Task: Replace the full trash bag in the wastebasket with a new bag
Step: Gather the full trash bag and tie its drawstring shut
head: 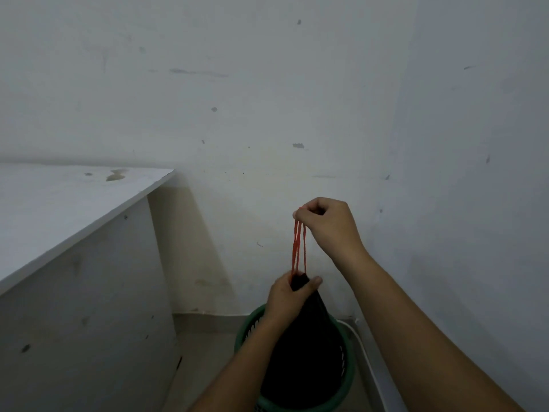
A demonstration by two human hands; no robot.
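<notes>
Pinching the thin red drawstrings (298, 248) above, the right hand (326, 226) stretches them from the gathered black plastic trash bag (300, 361), whose neck the left hand (286, 297) grips over a green slotted plastic wastebasket (248, 328), a stained white tabletop (65, 200) to the left.

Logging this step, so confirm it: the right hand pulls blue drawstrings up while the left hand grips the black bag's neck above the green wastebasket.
Wrong on colour only: the head view shows red drawstrings. The right hand pulls them up; the left hand grips the black bag above the green wastebasket.

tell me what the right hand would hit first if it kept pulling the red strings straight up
Nothing, as far as the picture shows. Above the right hand, which pinches the red strings, there is only open air in front of the bare wall; how near that wall is cannot be judged.
</notes>
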